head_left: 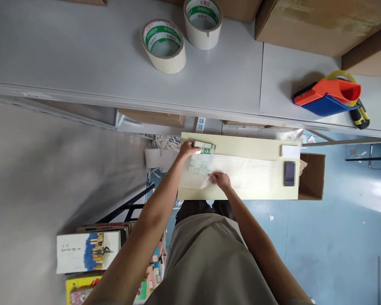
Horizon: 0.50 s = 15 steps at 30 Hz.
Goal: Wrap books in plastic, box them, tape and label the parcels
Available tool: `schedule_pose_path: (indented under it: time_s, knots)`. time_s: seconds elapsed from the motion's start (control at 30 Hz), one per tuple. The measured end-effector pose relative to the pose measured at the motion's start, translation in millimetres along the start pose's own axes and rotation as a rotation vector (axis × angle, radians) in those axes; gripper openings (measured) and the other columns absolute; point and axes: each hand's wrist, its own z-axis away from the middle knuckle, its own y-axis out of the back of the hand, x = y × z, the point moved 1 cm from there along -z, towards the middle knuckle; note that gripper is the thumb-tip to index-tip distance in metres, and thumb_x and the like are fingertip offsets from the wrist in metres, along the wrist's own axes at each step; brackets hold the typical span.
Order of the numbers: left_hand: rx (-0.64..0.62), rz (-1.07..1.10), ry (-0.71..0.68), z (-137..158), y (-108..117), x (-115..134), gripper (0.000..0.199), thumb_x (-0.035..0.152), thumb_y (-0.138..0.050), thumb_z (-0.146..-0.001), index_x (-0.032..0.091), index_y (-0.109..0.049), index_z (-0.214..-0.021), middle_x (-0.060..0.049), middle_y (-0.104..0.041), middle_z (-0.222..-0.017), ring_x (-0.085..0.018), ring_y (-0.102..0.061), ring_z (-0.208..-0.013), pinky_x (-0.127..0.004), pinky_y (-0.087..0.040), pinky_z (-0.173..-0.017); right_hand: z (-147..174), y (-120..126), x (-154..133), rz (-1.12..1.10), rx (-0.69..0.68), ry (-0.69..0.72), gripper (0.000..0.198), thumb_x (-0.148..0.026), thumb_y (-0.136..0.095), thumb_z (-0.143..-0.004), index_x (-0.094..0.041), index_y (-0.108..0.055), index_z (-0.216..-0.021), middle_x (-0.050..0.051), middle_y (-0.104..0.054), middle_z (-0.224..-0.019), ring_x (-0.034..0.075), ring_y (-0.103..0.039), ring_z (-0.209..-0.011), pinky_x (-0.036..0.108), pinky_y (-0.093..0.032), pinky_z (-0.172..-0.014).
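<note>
On a narrow cream work board (247,146) lies a small green-and-white patterned book or packet (208,147). My left hand (188,149) grips its left end, thumb on top and fingers mostly hidden. A translucent sheet (241,171) spreads over the board just in front of it, and a green pattern shows faintly through the sheet's left part. My right hand (221,180) is closed in a pinch at the sheet's near side, where a corner appears lifted.
A white pad (290,151) and a blurred dark rectangle (289,173) lie on the board's right end, beside an open carton (311,176). Tape rolls (168,63) and a tape dispenser (327,95) sit on the grey table (82,51). Books (89,252) are stacked lower left.
</note>
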Motion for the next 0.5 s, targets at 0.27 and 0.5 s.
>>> schedule_pose_path:
  time_s: [0.27,0.5]
  knots:
    - [0.368,0.016,-0.411,57,4,52,0.027,0.039,-0.086,-0.086,0.02,-0.068,-0.091,-0.003,-0.077,-0.091,-0.02,-0.07,-0.084,-0.03,-0.052,-0.081,-9,-2,6,-0.07,0.004,0.088,0.051,-0.054,-0.062,-0.111,-0.025,-0.065,-0.069,0.002,-0.081,-0.072,0.022,-0.08,-0.084,0.026,-0.054,-0.077]
    - [0.68,0.116,-0.582,172,-20,104,0.037,0.051,-0.088,-0.089,0.023,-0.071,-0.105,-0.002,-0.078,-0.1,-0.019,-0.074,-0.095,-0.028,-0.055,-0.087,-10,48,36,-0.341,-0.159,0.29,0.037,-0.051,-0.051,-0.111,-0.024,-0.076,-0.108,0.005,-0.086,-0.11,0.019,-0.081,-0.104,0.031,-0.062,-0.093]
